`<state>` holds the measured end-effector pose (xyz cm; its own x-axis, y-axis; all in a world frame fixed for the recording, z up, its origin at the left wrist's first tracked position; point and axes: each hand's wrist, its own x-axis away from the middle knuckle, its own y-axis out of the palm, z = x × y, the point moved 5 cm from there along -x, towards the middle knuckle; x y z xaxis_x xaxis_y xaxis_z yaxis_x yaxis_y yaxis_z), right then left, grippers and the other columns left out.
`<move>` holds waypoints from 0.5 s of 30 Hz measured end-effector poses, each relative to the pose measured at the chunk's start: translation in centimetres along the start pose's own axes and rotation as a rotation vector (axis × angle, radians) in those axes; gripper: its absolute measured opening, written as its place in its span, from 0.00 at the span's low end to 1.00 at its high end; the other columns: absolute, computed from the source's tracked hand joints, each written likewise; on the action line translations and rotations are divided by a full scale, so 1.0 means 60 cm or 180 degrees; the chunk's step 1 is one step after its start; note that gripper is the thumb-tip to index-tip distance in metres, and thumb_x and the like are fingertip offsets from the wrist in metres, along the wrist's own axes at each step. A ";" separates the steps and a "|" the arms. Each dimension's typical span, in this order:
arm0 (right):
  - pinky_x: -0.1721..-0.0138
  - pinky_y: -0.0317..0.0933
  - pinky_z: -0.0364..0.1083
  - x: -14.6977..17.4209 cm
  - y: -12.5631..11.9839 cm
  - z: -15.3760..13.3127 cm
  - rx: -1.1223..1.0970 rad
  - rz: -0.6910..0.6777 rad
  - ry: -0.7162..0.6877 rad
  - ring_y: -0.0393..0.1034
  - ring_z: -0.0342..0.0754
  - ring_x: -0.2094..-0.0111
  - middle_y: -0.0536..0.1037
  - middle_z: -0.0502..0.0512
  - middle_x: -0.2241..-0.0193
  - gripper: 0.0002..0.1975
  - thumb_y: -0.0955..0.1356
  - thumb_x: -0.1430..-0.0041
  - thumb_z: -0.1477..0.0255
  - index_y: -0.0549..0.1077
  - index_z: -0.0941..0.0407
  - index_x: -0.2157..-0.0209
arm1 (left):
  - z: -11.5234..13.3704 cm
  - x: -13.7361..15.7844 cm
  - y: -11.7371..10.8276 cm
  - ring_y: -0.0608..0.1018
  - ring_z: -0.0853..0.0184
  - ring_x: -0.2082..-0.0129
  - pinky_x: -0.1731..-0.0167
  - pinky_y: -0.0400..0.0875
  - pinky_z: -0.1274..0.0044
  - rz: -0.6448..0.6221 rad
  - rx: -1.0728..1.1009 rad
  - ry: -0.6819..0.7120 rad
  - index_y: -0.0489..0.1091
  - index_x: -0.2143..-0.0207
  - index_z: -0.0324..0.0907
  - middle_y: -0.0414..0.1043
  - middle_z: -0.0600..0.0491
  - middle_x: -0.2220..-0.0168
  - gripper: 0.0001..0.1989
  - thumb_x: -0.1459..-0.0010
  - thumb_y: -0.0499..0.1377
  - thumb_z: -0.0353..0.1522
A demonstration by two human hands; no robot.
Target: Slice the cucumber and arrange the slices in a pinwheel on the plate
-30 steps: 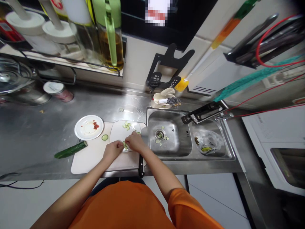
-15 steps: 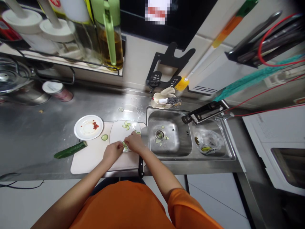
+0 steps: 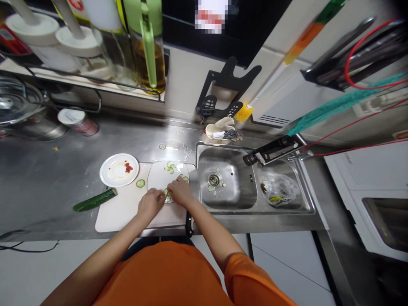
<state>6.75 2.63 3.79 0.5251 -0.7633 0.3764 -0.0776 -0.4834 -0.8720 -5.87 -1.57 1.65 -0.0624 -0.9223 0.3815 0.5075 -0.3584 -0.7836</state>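
Both my hands meet over the near edge of a white square plate [image 3: 156,174], which rests on a pale cutting board [image 3: 117,216]. Cucumber slices [image 3: 167,195] lie between them on the plate, and a pinwheel of slices [image 3: 170,167] sits toward its far edge. My left hand [image 3: 151,203] is closed, fingertips pinched at the plate's near-left part. On the other side, my right hand [image 3: 180,191] has its fingers curled down at the slices. What either pinch holds is too small to make out. One loose cucumber slice [image 3: 140,183] lies on the board.
Left of the board are a cut cucumber [image 3: 95,200] and a round plate [image 3: 108,170] with red bits. A black-handled knife [image 3: 189,223] lies at the board's right edge. Further right is the sink [image 3: 245,187], with slices inside. A plastic bag [image 3: 279,189] sits in the second basin.
Almost nothing differs. The whole view has shifted very slightly, and both hands stay at the same spot over the slices on the plate.
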 end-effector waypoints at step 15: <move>0.57 0.53 0.52 0.015 0.000 0.005 -0.0147 0.0066 0.0161 0.58 0.55 0.51 0.77 0.58 0.59 0.13 0.60 0.35 0.71 0.77 0.54 0.62 | -0.015 0.013 0.009 0.76 0.64 0.59 0.58 0.67 0.77 0.0068 0.0263 0.0571 0.77 0.65 0.46 0.76 0.50 0.61 0.13 0.41 0.52 0.37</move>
<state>7.50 2.05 4.02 0.4796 -0.7934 0.3749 -0.1275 -0.4857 -0.8648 -6.43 -2.59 1.08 -0.1993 -0.9432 0.2660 0.5788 -0.3323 -0.7447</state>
